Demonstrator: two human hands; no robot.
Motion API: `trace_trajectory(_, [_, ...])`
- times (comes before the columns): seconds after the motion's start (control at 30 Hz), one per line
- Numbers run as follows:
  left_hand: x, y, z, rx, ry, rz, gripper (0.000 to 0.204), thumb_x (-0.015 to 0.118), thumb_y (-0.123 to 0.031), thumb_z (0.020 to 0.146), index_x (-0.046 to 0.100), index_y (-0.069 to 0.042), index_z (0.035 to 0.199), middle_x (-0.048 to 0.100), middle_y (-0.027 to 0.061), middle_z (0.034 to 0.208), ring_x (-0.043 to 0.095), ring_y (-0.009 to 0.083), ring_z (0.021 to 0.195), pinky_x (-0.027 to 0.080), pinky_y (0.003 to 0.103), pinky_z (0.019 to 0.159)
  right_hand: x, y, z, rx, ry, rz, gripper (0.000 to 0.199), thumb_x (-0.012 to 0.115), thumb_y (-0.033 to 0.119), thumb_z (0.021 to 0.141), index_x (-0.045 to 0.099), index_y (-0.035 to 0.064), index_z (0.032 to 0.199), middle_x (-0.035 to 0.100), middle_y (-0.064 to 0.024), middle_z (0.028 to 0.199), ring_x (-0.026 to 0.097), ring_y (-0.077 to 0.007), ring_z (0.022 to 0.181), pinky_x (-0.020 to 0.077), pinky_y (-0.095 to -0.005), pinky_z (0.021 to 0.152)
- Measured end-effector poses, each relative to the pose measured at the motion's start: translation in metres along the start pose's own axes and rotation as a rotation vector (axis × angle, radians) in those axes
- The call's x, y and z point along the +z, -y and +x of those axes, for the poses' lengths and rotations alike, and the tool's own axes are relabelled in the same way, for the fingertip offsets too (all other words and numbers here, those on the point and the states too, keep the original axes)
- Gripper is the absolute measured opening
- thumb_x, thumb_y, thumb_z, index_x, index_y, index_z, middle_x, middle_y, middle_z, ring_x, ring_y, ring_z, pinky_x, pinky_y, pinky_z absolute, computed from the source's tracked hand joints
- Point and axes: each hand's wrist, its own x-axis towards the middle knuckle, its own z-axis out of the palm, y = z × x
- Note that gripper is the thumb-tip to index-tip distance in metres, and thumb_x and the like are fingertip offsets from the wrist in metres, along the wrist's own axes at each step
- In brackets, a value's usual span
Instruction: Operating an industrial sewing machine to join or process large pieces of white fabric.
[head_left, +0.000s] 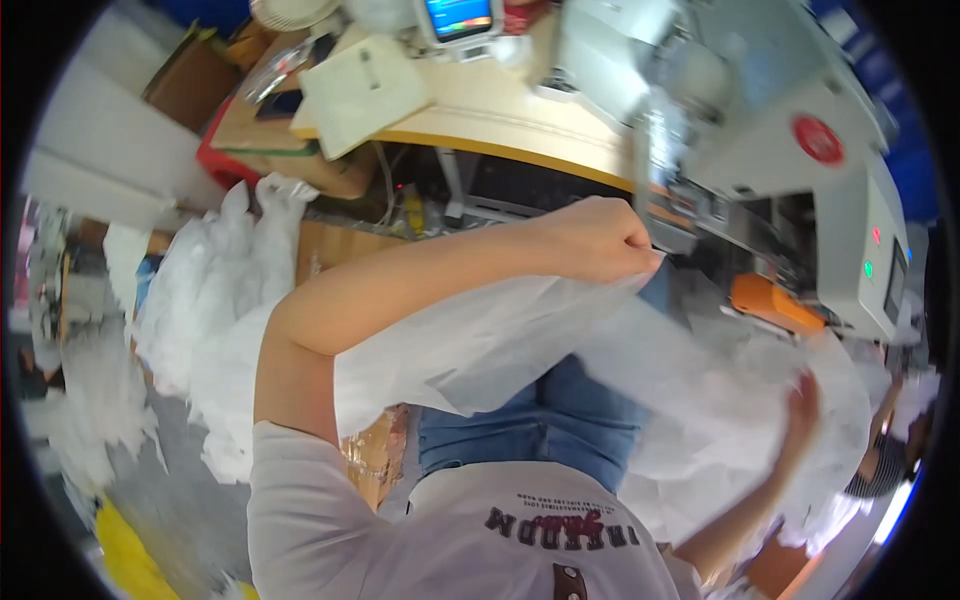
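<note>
My left arm reaches across in front of me, and my left hand (600, 240) is closed in a fist near the sewing table's front edge. Pinched in it is the edge of a thin, see-through white fabric (480, 335), which hangs below my forearm and across my lap. Out to the right, my right hand (803, 405) is smeared by motion beside the spread white fabric on that side. Whether its fingers grip the cloth cannot be made out.
A pale table (500, 100) with a yellow edge carries a square pad (365, 90) and a small screen (460, 18). At right stands a white machine (865, 250) with an orange part (775, 303) beside it. White cloth (225, 300) is heaped at left, near a yellow bundle (130, 550).
</note>
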Motion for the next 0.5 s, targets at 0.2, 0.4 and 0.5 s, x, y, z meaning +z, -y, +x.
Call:
trace_trajectory(0.2, [0.067, 0.009, -0.002, 0.369, -0.510, 0.200, 0.047, 0.067, -0.025, 0.074, 0.054, -0.005, 0.115, 0.054, 0.0147, 0.099, 0.053, 0.0275, 0.088, 0.042, 0.036, 0.077, 0.227, 0.123, -0.003, 0.052, 0.605, 0.668, 0.039, 0.069, 0.013, 0.076, 0.054, 0.0007, 0.111, 0.060, -0.0065, 0.106, 0.058, -0.0158, 0.093, 0.0463, -0.0292, 0.082])
trace_trajectory(0.4, [0.169, 0.120, -0.151, -0.304, -0.791, 0.542, 0.039, 0.070, -0.015, 0.069, 0.057, -0.003, 0.104, 0.056, 0.0113, 0.093, 0.056, 0.0274, 0.082, 0.046, 0.035, 0.069, 0.250, 0.139, 0.001, 0.420, 0.515, 1.197, 0.017, 0.058, 0.012, 0.087, 0.057, 0.0026, 0.102, 0.063, -0.0032, 0.093, 0.059, -0.0113, 0.078, 0.0481, -0.0263, 0.070])
trace_trajectory(0.5, [0.159, 0.122, -0.188, -0.400, -0.864, 0.196, 0.020, 0.065, -0.009, 0.075, 0.061, -0.001, 0.092, 0.058, 0.0074, 0.080, 0.057, 0.0183, 0.069, 0.046, 0.029, 0.059, 0.248, 0.139, 0.007, 0.475, 0.457, 1.296, 0.016, 0.055, 0.013, 0.089, 0.057, 0.0030, 0.102, 0.062, -0.0025, 0.091, 0.059, -0.0108, 0.077, 0.0480, -0.0250, 0.068])
